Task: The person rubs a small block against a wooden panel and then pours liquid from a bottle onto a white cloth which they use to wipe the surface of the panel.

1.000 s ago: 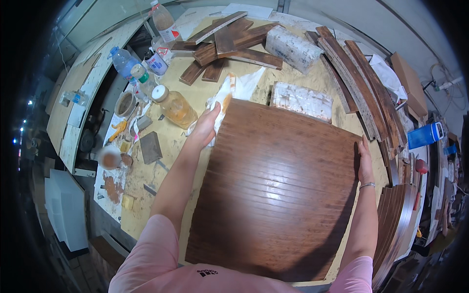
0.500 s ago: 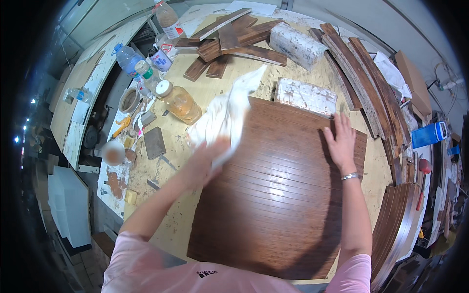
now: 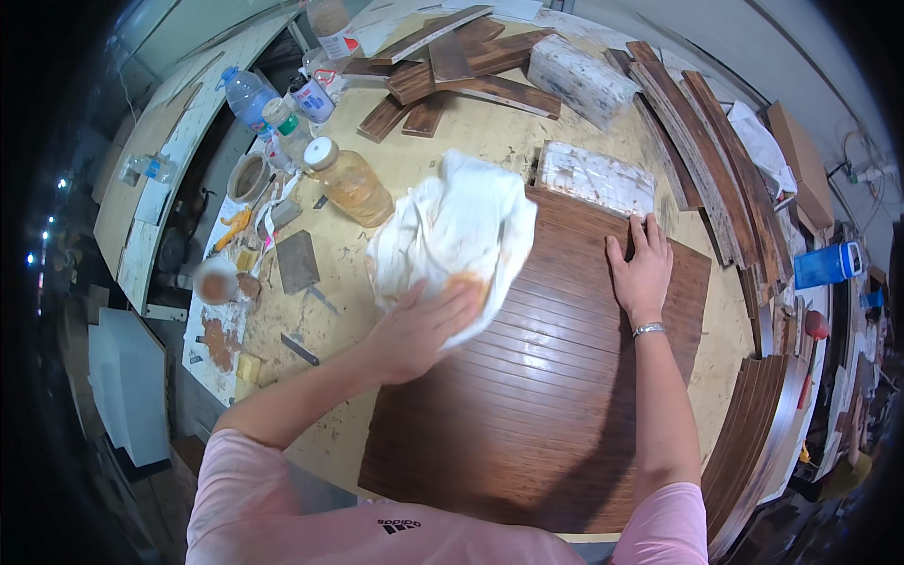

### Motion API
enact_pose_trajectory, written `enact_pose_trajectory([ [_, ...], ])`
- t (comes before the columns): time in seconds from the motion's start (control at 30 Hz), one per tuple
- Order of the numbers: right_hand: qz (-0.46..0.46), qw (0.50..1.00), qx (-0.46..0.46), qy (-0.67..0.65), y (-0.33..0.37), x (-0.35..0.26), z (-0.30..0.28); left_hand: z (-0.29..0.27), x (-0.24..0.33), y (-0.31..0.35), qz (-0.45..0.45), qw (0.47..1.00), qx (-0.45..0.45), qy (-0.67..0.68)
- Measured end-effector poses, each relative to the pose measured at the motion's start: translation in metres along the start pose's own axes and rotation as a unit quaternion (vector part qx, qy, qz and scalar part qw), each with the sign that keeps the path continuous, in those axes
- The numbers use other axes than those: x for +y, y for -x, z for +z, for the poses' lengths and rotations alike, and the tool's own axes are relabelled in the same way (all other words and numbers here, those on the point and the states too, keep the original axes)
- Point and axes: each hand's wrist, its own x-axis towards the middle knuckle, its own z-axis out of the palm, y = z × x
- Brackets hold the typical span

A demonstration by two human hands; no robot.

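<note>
A large brown wooden panel (image 3: 556,395) with grooves running across it lies flat on the table under both hands. My left hand (image 3: 428,325) presses and holds a bunched white cloth (image 3: 452,226), stained orange near the fingers, over the panel's far left part. The cloth spreads past the panel's edge, close to a lidded jar of amber liquid (image 3: 353,188). At the panel's far right, my right hand (image 3: 645,268) lies flat with its fingers stretched out. Those fingertips reach the far edge beside a white wrapped block (image 3: 598,176).
Dark wooden strips (image 3: 461,71) are piled at the back, next to another wrapped block (image 3: 579,80). Bottles (image 3: 247,99), a bowl (image 3: 250,177), a grey sanding block (image 3: 298,263) and a knife (image 3: 299,349) sit on the left. Long boards (image 3: 692,141) line the right side.
The cloth has dropped from a raised, twisted shape to a wider spread over the panel. My left hand has moved right with it; my right hand has shifted slightly left.
</note>
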Motion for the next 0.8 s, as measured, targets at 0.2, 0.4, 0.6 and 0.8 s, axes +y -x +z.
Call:
enact_pose_trajectory([
  [0.2, 0.0, 1.0, 0.0, -0.017, -0.002, -0.006, -0.001, -0.031, -0.063, -0.069, -0.131, 0.971, 0.192, -0.064],
  [0.4, 0.007, 1.0, 0.01, 0.002, 0.001, 0.003, 0.004, 0.007, -0.01, -0.037, -0.016, 0.997, 0.071, -0.023],
  [0.6, 0.005, 1.0, 0.0, -0.007, -0.001, -0.011, -0.001, -0.02, -0.049, -0.088, -0.213, 0.958, 0.191, -0.034],
  [0.8, 0.008, 1.0, 0.002, -0.008, -0.001, -0.003, -0.001, 0.013, 0.025, -0.072, 0.027, 0.998, 0.042, 0.047],
])
